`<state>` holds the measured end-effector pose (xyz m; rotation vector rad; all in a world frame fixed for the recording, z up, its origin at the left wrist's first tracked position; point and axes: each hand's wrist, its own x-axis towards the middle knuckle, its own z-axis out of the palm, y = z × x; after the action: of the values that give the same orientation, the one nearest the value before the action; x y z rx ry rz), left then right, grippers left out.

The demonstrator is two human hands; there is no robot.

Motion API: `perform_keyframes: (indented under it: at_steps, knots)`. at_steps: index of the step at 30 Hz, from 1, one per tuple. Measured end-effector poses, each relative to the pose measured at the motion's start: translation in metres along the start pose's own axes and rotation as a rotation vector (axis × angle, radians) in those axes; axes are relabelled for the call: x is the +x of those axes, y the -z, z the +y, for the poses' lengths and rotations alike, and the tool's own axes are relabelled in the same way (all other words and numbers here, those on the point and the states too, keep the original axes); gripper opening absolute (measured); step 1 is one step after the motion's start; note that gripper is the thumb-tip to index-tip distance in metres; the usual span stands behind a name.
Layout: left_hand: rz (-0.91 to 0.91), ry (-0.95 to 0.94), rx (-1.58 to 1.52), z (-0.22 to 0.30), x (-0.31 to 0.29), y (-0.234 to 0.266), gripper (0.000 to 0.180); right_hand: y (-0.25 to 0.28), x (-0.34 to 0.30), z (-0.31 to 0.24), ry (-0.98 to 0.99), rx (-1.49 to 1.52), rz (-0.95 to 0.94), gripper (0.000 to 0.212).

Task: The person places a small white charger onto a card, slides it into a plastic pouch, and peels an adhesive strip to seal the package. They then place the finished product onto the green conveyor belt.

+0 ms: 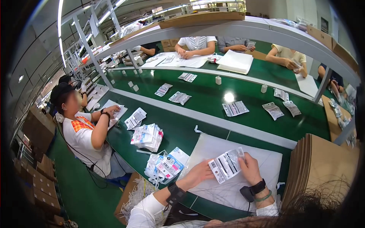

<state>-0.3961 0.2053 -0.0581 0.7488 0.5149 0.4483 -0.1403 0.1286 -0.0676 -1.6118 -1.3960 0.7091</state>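
Observation:
A flat printed packet, white and grey with a barcode, is held up between my two hands over a white sheet. My right hand grips its right end, with the thumb at the edge. At its left edge is my left hand, whose fingers reach behind the packet and are partly hidden. Just left of the sheet lie several loose white, blue and pink printed cards. Beyond them is a stack of similar packets.
Several packets lie on the green conveyor belt beyond a metal rail. Cardboard sheets stand at right. A carton of paper strips sits low left. A co-worker sits at left; other people work across the belt. A shelf spans overhead.

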Motion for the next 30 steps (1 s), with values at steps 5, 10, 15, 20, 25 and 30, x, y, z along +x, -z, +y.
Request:
perform_keyframes:
  at_steps: [5, 10, 15, 20, 25, 30]
  knots:
    - [0.022, 0.117, 0.576, 0.003, 0.003, -0.001, 0.043, -0.005, 0.0, -0.005, 0.204, 0.072, 0.204, 0.026]
    - [0.194, 0.068, 0.854, 0.009, -0.001, -0.015, 0.041, 0.0, 0.0, -0.005, 0.201, -0.23, 0.213, 0.031]
    - [0.031, -0.694, 1.511, 0.002, 0.023, -0.005, 0.046, 0.001, 0.0, 0.004, 0.139, -0.409, 0.11, 0.038]
    - [-0.145, -0.974, 1.918, -0.023, 0.046, -0.022, 0.05, 0.001, -0.002, 0.003, 0.154, -0.478, 0.129, 0.038]
    - [-0.192, -0.765, 1.969, -0.016, 0.055, -0.031, 0.048, 0.002, 0.001, 0.003, 0.183, -0.469, 0.155, 0.038]
    - [-0.266, -0.724, 2.062, -0.012, 0.063, -0.036, 0.036, 0.001, 0.004, 0.003, 0.148, -0.482, 0.14, 0.039]
